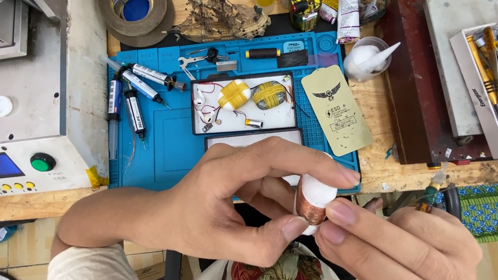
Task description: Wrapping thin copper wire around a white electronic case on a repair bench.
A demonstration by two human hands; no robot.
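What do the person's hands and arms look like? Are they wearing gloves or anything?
No gloves: both the left hand and the right hand are bare, with no rings or watch showing. The fingernails are short, plain and unpainted. The left forearm is bare up to a cream sleeve pushed back near the elbow. A bit of the same pale cloth shows by the right wrist at the picture's bottom edge.

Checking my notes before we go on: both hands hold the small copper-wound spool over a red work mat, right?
Not quite. The head view shows the left hand and right hand holding the copper-wound spool together, but the work mat beneath is blue, not red.
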